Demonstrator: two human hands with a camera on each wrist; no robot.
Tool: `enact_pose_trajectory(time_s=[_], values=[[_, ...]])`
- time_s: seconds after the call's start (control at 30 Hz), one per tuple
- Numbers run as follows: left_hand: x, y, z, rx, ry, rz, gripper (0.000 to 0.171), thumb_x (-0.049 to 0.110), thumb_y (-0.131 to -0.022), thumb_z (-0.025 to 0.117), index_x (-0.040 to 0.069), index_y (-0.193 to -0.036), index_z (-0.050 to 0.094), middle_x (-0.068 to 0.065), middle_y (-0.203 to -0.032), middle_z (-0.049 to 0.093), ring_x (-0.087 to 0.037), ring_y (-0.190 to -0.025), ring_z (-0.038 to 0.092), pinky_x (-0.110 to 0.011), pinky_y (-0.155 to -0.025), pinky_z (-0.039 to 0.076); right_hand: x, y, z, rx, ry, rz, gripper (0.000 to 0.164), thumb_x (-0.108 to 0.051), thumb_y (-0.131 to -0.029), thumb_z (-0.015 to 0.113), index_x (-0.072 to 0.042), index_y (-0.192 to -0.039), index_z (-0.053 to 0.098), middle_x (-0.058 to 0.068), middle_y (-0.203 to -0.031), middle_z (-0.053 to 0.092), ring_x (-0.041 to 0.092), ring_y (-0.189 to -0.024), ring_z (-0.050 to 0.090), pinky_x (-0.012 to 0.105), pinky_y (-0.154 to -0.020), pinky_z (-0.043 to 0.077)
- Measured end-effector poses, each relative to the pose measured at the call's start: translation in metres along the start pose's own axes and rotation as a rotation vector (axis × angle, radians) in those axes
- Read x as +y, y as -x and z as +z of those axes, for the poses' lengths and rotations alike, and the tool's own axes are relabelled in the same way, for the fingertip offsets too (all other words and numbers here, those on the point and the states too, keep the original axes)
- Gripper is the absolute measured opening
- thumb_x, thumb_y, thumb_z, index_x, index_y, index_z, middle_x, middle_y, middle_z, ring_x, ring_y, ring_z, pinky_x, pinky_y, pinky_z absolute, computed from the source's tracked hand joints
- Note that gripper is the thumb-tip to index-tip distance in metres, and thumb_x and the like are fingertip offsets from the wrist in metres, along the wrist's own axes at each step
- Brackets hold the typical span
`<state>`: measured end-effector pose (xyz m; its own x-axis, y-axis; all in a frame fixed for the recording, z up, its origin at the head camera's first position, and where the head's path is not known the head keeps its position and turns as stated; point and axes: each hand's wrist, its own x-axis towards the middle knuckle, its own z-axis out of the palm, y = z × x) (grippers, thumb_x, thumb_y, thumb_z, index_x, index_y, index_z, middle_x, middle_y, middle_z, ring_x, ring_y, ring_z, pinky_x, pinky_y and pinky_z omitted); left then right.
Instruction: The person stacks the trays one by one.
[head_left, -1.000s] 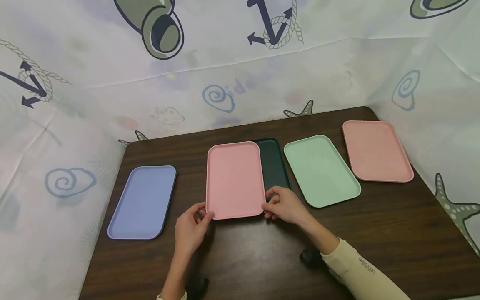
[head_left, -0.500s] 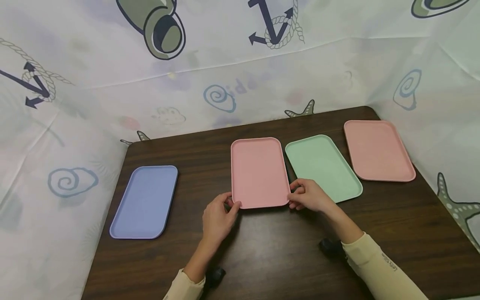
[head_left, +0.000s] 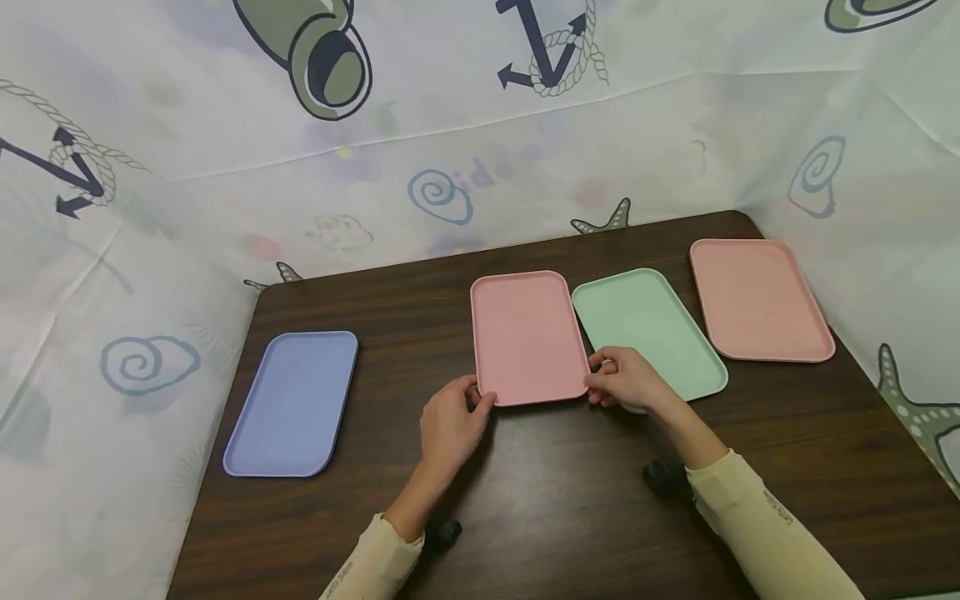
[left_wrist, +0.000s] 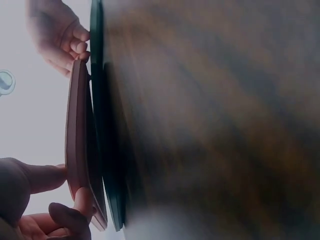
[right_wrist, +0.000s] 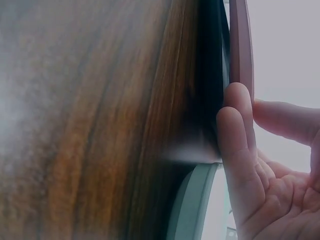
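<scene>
Both hands hold a pink tray [head_left: 528, 337] by its near corners. My left hand [head_left: 450, 427] pinches the near left corner, thumb on the rim and fingers below. At the near right corner, my right hand [head_left: 628, 382] pinches the rim between thumb and fingers. The left wrist view shows a dark green tray [left_wrist: 114, 185] just under the pink one, with a narrow gap near my left hand; in the head view it is hidden. To the right, the light green tray [head_left: 656, 333] lies partly behind my right hand.
A blue tray [head_left: 292, 404] lies at the left of the dark wooden table [head_left: 540, 508]. Another pink tray [head_left: 761, 300] is at the far right, near the table's edge. Patterned cloth [head_left: 315, 200] hangs behind the table.
Both hands have carried the pink tray to the right and slightly away from me. It now covers the dark green tray, which showed beside it a second ago.
</scene>
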<state>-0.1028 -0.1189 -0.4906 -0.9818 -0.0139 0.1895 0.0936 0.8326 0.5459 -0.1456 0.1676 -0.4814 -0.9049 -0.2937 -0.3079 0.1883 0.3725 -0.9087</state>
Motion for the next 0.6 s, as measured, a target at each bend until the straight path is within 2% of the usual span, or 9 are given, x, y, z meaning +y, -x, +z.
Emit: enact_pose_trajectory(time_s=[0.3,0.6], values=[[-0.0018,-0.0054,-0.0007,-0.065,-0.035,0.019,0.027,0.03,-0.085,0.076,0.01,-0.103,0.074,0.006,-0.072,0.063,-0.015,-0.068,0.058,-0.041,-0.065,0.05,-0.0025,-0.0046,0.0011,0.017,0.038,-0.012,0.033,-0.003,-0.092,0.061,0.013,-0.119,0.051,0.017,-0.078,0.069,0.026,-0.067,0.07,0.041,-0.062,0.057],[-0.0042,-0.0103,-0.0011,-0.155,-0.045,0.002,0.029,0.029,-0.085,0.075,0.01,-0.108,0.074,0.009,-0.074,0.065,-0.016,-0.071,0.061,-0.041,-0.066,0.05,-0.0047,-0.004,0.0014,0.038,0.088,-0.008,0.036,-0.004,-0.092,0.062,0.014,-0.122,0.052,0.016,-0.078,0.07,0.026,-0.068,0.07,0.039,-0.062,0.057]])
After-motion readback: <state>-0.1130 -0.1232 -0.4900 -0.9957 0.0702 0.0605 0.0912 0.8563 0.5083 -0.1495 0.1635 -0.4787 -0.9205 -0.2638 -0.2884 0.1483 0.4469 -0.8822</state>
